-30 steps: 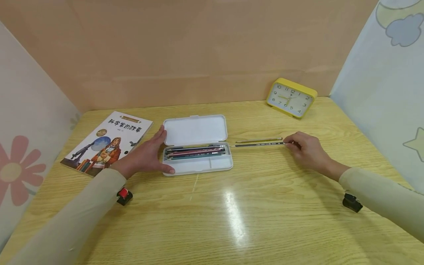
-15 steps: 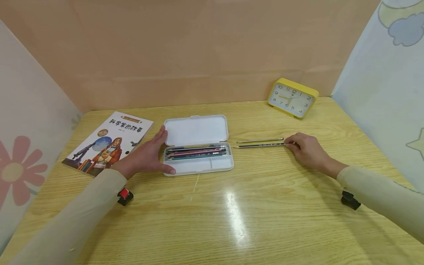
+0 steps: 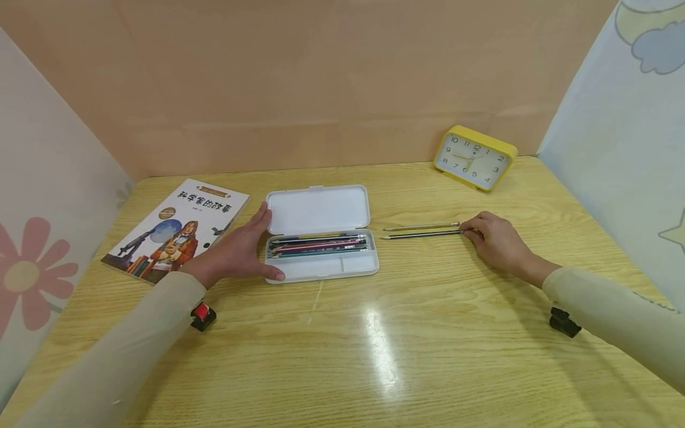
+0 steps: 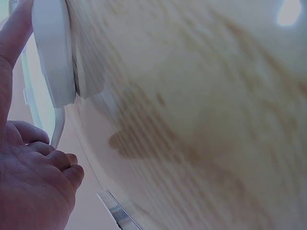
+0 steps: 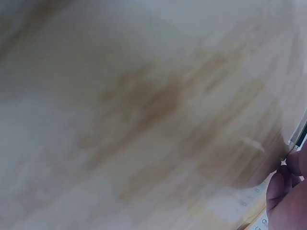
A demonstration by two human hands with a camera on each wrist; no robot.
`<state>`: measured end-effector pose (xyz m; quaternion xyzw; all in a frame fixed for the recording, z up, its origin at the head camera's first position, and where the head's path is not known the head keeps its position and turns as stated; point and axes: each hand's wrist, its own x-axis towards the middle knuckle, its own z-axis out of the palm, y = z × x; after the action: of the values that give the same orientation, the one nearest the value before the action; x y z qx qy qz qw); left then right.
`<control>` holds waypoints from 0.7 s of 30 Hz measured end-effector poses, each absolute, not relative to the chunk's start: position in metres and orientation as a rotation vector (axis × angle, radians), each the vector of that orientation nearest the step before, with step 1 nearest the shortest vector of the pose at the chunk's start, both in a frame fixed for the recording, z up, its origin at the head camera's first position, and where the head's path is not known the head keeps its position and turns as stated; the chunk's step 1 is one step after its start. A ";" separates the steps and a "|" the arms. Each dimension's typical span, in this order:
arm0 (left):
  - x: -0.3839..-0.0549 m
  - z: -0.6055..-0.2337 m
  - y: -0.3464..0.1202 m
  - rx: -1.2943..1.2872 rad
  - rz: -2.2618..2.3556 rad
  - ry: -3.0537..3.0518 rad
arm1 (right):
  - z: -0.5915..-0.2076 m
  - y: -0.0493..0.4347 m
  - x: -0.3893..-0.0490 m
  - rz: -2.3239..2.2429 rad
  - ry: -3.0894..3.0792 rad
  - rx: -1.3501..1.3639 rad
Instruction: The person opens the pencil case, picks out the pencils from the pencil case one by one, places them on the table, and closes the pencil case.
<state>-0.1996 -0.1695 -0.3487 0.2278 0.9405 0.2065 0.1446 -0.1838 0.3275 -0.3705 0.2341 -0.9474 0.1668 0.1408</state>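
To the right of the open white pencil case (image 3: 307, 271): a thin dark pencil (image 3: 421, 235), with point to the left and right end pinched by thumb and fingers of the right hand (image 3: 495, 239). Clearer in the right wrist view, a silvery band (image 5: 291, 144) near this end. Just beyond, a yellowish pencil (image 3: 418, 226). Touching the case's left side, the left hand (image 3: 241, 251), with thumb and fingers apart. Farther left, a book (image 3: 179, 229) titled "科学家的故事"; at far right, a yellow clock (image 3: 475, 158), numerals 1 to 12.

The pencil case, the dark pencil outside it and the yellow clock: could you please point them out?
Pencil case (image 3: 310, 270): head view, floor of the long near compartment.
Dark pencil (image 3: 421, 235): head view, middle of the shaft.
Yellow clock (image 3: 473, 160): head view, on the dial.
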 end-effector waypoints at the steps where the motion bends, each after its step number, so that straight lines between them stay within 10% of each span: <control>1: -0.200 -0.349 -0.170 0.656 0.594 2.711 | -0.370 0.327 -0.184 0.481 -2.741 0.667; 21: -0.201 -0.349 -0.170 0.664 0.597 2.704 | -0.359 0.312 -0.180 0.540 -2.658 0.690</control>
<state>-0.2006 -0.1697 -0.3489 0.2307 0.9393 0.2075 0.1466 -0.1802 0.3116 -0.3587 0.2431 -0.9357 0.1902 0.1706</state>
